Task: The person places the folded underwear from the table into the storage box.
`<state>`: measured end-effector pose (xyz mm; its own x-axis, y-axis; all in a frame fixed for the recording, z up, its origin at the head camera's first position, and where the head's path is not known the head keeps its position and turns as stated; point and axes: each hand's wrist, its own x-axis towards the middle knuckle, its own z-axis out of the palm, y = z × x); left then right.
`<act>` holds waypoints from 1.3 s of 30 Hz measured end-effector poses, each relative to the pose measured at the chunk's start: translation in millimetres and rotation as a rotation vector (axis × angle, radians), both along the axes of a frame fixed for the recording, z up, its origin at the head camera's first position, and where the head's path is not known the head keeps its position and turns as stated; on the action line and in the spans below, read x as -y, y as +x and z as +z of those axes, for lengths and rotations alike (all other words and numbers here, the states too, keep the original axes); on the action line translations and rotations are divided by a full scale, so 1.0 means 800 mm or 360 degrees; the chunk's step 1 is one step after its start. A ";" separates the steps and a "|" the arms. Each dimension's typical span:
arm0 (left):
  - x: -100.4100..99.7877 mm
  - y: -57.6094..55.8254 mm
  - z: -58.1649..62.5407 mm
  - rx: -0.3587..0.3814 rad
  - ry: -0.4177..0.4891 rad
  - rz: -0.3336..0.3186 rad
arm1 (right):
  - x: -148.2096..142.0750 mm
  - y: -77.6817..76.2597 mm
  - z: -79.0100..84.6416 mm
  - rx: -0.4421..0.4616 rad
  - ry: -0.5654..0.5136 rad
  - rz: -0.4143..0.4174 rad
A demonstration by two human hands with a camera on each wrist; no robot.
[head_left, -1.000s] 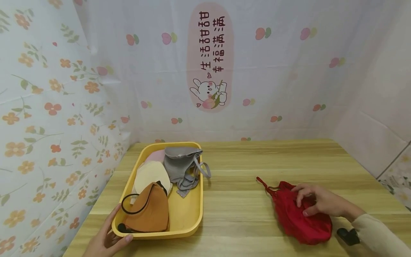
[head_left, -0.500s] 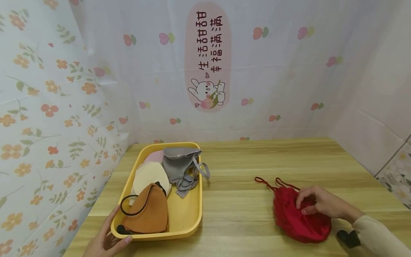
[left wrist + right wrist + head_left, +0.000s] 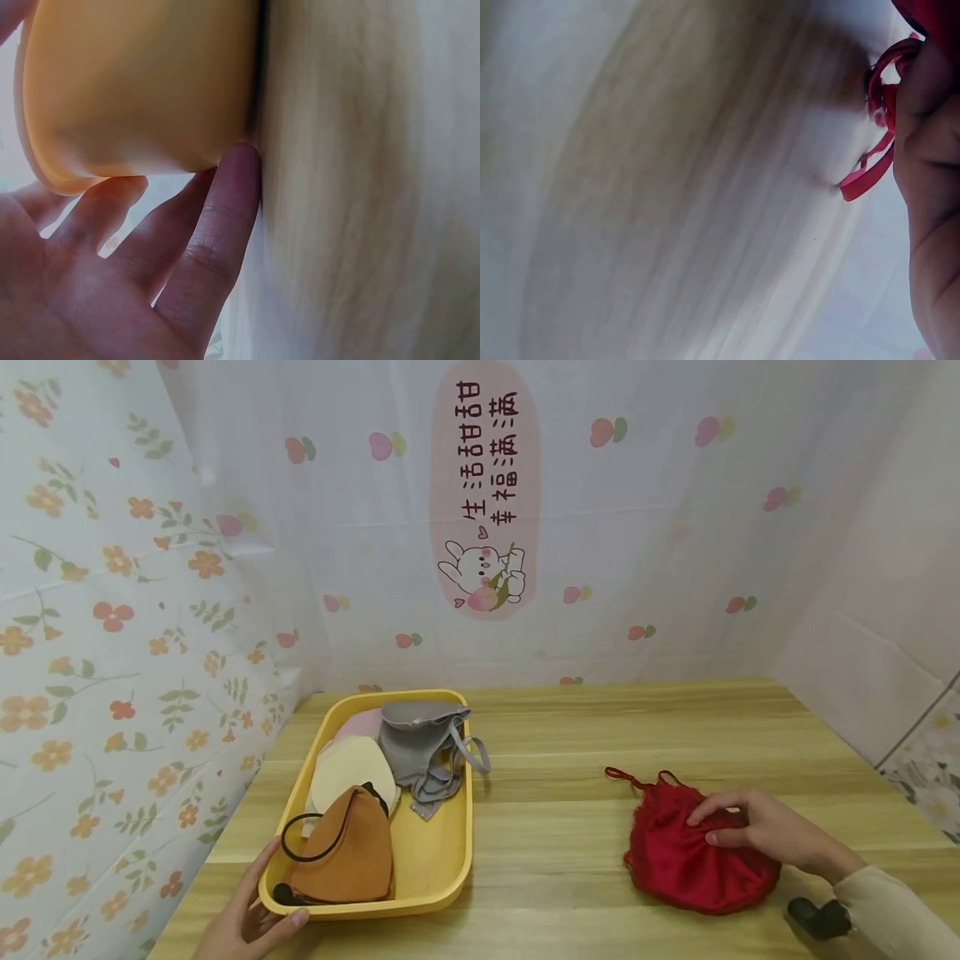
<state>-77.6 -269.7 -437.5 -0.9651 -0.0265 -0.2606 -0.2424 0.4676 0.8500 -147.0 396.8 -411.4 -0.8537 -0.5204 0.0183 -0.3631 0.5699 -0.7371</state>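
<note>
A red satin drawstring pouch (image 3: pixel 675 877) with ruffled edges and two thin cord loops lies on the right of the table. My right hand (image 3: pixel 772 835) comes over it from the right, thumb and forefinger pinching its cloth. In the right wrist view, the red cords (image 3: pixel 874 172) dangle beside the fingers. At left, my left hand (image 3: pixel 251 906) grips the near left corner of a yellow tray (image 3: pixel 450 897), thumb on the front rim and fingers along the side. The left wrist view has those fingers (image 3: pixel 217 247) against the tray's outer wall.
Inside the tray lie a brown pouch (image 3: pixel 352 856) with a black cord, a cream cloth piece (image 3: pixel 352 772), a pink piece (image 3: pixel 363 723) and a grey pouch (image 3: pixel 412 743), its strap over the right rim. Patterned sheets (image 3: pixel 637 527) bound the wooden table (image 3: pixel 555 827).
The red pouch has turned and spread flatter under my right hand, its cord loops shifting. My left hand stays at the tray corner.
</note>
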 end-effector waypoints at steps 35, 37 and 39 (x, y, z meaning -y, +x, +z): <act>0.003 0.002 0.012 0.0017 -0.0079 -0.0078 | 0.087 -0.010 0.068 0.0117 -0.0229 -0.0221; 0.005 0.003 0.013 0.0007 -0.0101 -0.0099 | 0.096 -0.013 0.073 0.0099 -0.0225 -0.0200; 0.007 0.004 0.014 0.0001 -0.0109 -0.0111 | 0.107 -0.016 0.079 0.0151 -0.0256 -0.0187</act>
<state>-74.3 -275.1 -426.6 -0.9650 0.0230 -0.2613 -0.2079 0.5402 0.8154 -160.2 311.5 -348.1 -0.9102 -0.4141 0.0100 -0.2261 0.4765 -0.8496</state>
